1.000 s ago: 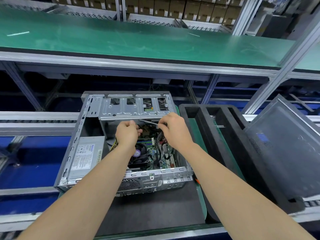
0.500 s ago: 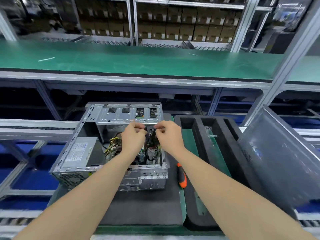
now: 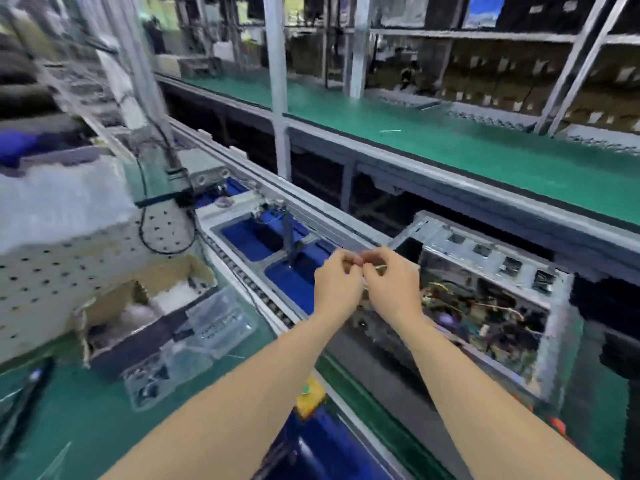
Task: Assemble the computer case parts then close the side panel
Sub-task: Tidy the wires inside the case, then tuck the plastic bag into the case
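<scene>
The open computer case (image 3: 485, 252) lies on its side at the right, with the motherboard and wires (image 3: 485, 313) showing inside. Both my hands are raised together to the left of the case, over the conveyor. My left hand (image 3: 337, 282) and my right hand (image 3: 393, 285) each have curled fingertips that pinch a small thin strip (image 3: 377, 267) between them. The frame is blurred, so I cannot make out what the strip is. The side panel is out of view.
Clear bags of small parts (image 3: 194, 336) and a torn cardboard box (image 3: 138, 303) sit on the green bench at the left, by a perforated white panel (image 3: 52, 265). A yellow button box (image 3: 308, 396) is on the conveyor rail. A green shelf (image 3: 485, 150) runs above the case.
The view has swung left, so the case now sits at the right. Both hands have come up out of the case and to its left, still pinched together.
</scene>
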Tool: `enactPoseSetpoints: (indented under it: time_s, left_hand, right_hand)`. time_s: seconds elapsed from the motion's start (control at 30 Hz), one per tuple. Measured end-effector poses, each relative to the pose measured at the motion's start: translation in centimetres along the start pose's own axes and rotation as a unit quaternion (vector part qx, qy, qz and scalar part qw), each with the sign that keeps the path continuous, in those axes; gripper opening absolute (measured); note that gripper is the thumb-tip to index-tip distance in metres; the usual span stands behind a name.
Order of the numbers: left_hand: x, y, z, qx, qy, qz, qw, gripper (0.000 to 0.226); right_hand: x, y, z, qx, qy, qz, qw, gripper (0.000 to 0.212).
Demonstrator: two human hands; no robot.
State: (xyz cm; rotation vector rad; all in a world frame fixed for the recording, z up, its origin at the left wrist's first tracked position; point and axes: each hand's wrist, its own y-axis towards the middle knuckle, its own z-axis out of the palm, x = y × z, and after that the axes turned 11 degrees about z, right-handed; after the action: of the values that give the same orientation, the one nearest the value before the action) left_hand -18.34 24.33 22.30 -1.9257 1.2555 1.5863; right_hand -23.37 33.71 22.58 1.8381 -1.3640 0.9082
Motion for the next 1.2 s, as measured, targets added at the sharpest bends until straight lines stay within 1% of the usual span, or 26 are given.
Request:
enactPoseSetpoints:
  time_s: [0.07, 0.23, 0.37, 0.43, 0.5, 0.53, 0.57, 0.63, 0.7, 0.73, 0.8, 0.83, 0.87, 0.9, 0.93, 1.0, 1.03, 1.07, 1.1, 1.13, 1.2]
  left_hand:
    - [1.8, 0.7, -5.1, -0.055, 0.006, -0.008, 0.998, 0.017]
    - [5.4, 3.0, -19.4, -0.171, 0.041, -0.017, 0.984, 0.018]
    - [8.4, 4.3, -30.9, -0.261, 0.080, -0.066, 0.960, 0.015]
    - [10.6, 4.6, -36.4, -0.310, 0.075, -0.089, 0.944, 0.014]
    - [12.7, 5.0, -41.4, -0.351, 0.041, -0.119, 0.928, 0.017]
    - [13.6, 5.2, -43.5, -0.363, 0.008, -0.136, 0.922, 0.021]
    - [14.5, 5.3, -45.3, -0.371, -0.034, -0.152, 0.916, 0.026]
    - [15.8, 5.5, -48.2, -0.379, -0.129, -0.178, 0.899, 0.038]
    - [17.1, 5.9, -50.5, -0.384, -0.196, -0.197, 0.881, 0.046]
    - [17.7, 6.1, -51.5, -0.383, -0.220, -0.205, 0.873, 0.046]
    - [18.8, 6.7, -52.6, -0.395, -0.258, -0.216, 0.855, 0.044]
    - [19.3, 7.1, -52.8, -0.414, -0.262, -0.222, 0.843, 0.044]
    - [19.8, 7.4, -52.9, -0.442, -0.260, -0.228, 0.828, 0.046]
    - [20.0, 7.6, -52.9, -0.477, -0.261, -0.230, 0.807, 0.053]
    - [20.1, 7.8, -52.8, -0.512, -0.276, -0.230, 0.780, 0.065]
    - [19.9, 8.2, -52.8, -0.556, -0.326, -0.221, 0.732, 0.084]
    - [19.8, 8.3, -52.7, -0.560, -0.347, -0.215, 0.721, 0.086]
    - [19.6, 8.5, -52.6, -0.551, -0.360, -0.206, 0.724, 0.080]
    - [19.3, 8.5, -52.2, -0.533, -0.369, -0.196, 0.736, 0.072]
    - [18.9, 8.6, -51.8, -0.511, -0.377, -0.184, 0.750, 0.068]
    - [17.7, 8.4, -50.3, -0.469, -0.391, -0.152, 0.777, 0.071]
  right_hand:
    - [3.1, -0.6, 4.5, 0.044, 0.029, -0.017, 0.998, 0.018]
    - [12.5, -2.4, 16.1, 0.137, 0.027, -0.096, 0.986, 0.017]
    - [20.6, -4.9, 25.4, 0.209, 0.047, -0.135, 0.967, 0.015]
    - [24.0, -6.1, 30.0, 0.245, 0.058, -0.140, 0.958, 0.018]
    - [27.1, -6.6, 34.3, 0.273, 0.060, -0.106, 0.954, 0.034]
    - [28.5, -6.5, 36.3, 0.284, 0.062, -0.071, 0.954, 0.043]
    - [29.7, -6.2, 38.1, 0.297, 0.073, -0.024, 0.952, 0.053]
    - [31.5, -5.2, 41.3, 0.323, 0.115, 0.079, 0.936, 0.073]
    - [32.8, -3.9, 43.8, 0.314, 0.155, 0.166, 0.922, 0.088]
    - [33.0, -3.1, 44.9, 0.289, 0.172, 0.207, 0.919, 0.090]
    - [33.1, -1.6, 46.4, 0.232, 0.198, 0.264, 0.915, 0.080]
    - [32.9, -1.0, 46.8, 0.229, 0.205, 0.273, 0.912, 0.071]
    - [32.8, -0.6, 47.1, 0.246, 0.208, 0.271, 0.907, 0.059]
    - [32.6, -0.4, 47.3, 0.259, 0.211, 0.264, 0.905, 0.045]
    - [32.4, -0.3, 47.4, 0.258, 0.224, 0.256, 0.904, 0.031]
    - [32.3, -0.4, 47.0, 0.231, 0.275, 0.234, 0.903, 0.017]
    - [32.2, -0.5, 46.5, 0.223, 0.287, 0.210, 0.908, 0.013]
    - [32.2, -0.5, 45.8, 0.230, 0.289, 0.180, 0.912, 0.010]
    - [32.1, -0.5, 45.1, 0.251, 0.292, 0.152, 0.910, 0.008]
    - [32.0, -0.5, 44.2, 0.281, 0.296, 0.129, 0.904, 0.008]
    - [31.9, -0.5, 42.4, 0.356, 0.308, 0.104, 0.876, 0.015]
